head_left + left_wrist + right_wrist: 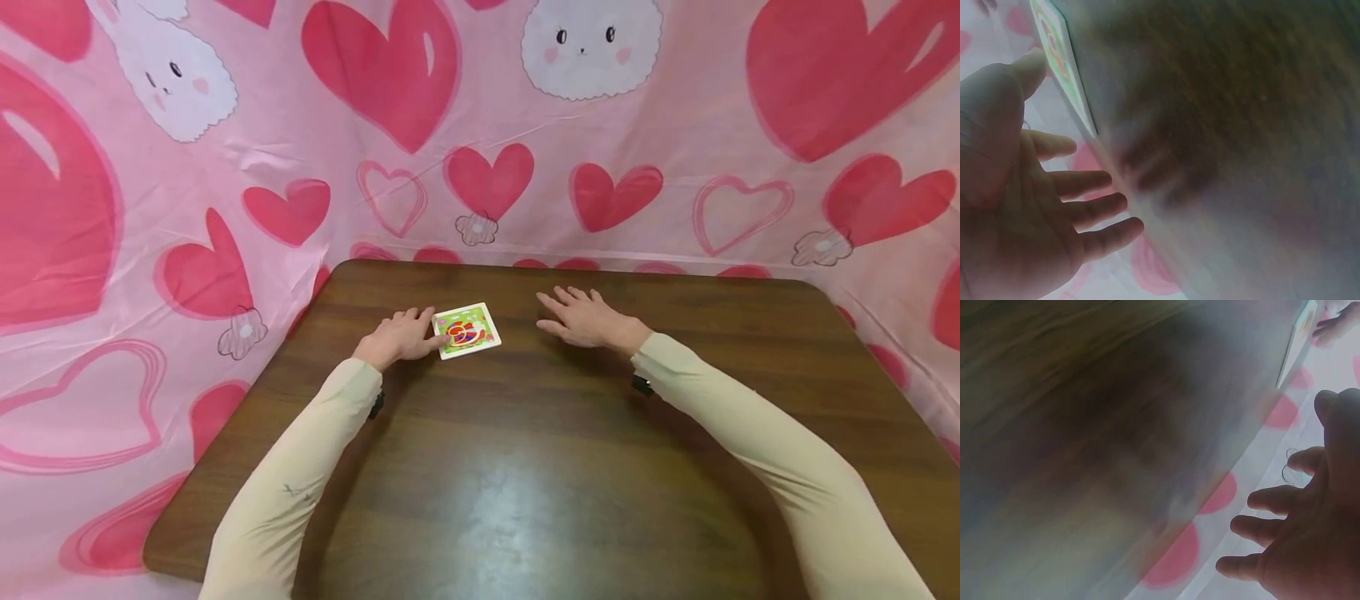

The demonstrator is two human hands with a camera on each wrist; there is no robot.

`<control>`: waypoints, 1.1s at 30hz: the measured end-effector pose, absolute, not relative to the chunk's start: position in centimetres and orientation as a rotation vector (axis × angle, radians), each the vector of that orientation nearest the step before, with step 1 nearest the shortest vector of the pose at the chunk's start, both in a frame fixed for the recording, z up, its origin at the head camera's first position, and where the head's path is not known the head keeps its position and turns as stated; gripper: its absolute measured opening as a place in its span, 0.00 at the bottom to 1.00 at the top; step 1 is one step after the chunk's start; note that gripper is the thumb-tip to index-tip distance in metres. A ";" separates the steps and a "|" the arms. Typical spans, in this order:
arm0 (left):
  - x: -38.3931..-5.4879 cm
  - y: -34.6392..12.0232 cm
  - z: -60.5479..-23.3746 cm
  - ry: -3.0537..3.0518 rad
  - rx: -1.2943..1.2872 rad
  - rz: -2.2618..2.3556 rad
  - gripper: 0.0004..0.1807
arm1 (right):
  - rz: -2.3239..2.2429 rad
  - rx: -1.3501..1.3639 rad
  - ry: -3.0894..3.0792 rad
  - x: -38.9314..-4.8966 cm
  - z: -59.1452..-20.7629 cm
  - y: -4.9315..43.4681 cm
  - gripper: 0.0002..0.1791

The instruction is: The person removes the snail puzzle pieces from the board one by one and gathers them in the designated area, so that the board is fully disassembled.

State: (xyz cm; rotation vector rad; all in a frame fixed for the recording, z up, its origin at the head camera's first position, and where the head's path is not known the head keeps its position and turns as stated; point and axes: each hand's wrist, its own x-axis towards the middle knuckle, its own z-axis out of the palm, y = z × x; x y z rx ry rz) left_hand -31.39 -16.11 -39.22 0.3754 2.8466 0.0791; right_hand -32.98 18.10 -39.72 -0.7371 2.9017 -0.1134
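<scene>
On the brown table lies a small, flat, square picture puzzle [467,331] with a white border and a red-and-blue figure, possibly a snail, on green. My left hand [402,336] is at its left side, the thumb overlapping the puzzle's edge in the head view. Seen from the left wrist, the fingers of this hand [1035,187] are spread and hold nothing, with the puzzle [1060,56] beyond the thumb. Over the table to the right of the puzzle, my right hand [588,321] is palm down with spread fingers. The right wrist view also shows that hand [1310,506] with nothing in it.
The dark wooden table [525,467] has rounded corners, and its far edge runs just beyond both hands. A pink cloth [645,133] with red hearts and white animal faces hangs behind and at the sides. Dark bands show at both cuffs.
</scene>
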 end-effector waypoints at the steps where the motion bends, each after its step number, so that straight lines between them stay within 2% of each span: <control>1: -31.4 -16.1 -39.3 2.844 0.379 0.081 0.45 | -0.106 -0.737 2.896 -33.0 -39.8 17.8 0.40; 9: -31.7 -16.0 -39.3 2.842 0.385 0.114 0.45 | -0.106 -0.775 2.856 -33.2 -40.0 15.7 0.40; 25: -31.6 -15.2 -39.5 2.775 0.387 0.082 0.45 | -0.143 -0.779 2.788 -33.0 -40.5 14.8 0.40; 33: -31.7 -14.9 -39.6 2.709 0.371 0.113 0.50 | -0.133 -0.786 2.770 -32.9 -41.2 14.1 0.40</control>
